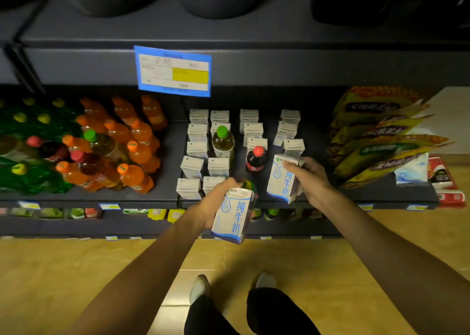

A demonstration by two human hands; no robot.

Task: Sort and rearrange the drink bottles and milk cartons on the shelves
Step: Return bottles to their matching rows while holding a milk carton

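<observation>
My left hand (212,202) grips a white and blue milk carton (232,215) in front of the shelf edge. A second such milk carton (281,179) is gripped by my right hand (309,179) at the front of the dark shelf (167,156). Several white milk cartons (197,149) stand in rows on the shelf behind. Among them stand a green-capped tea bottle (223,141) and a red-capped cola bottle (255,158). Orange soda bottles (137,151) and green bottles (30,172) crowd the shelf's left part.
Yellow snack bags (376,136) lean on the shelf's right end. A blue price card (174,71) hangs from the upper shelf. More bottles sit on the lower shelf (269,214). My shoes (201,286) stand on the wooden floor below.
</observation>
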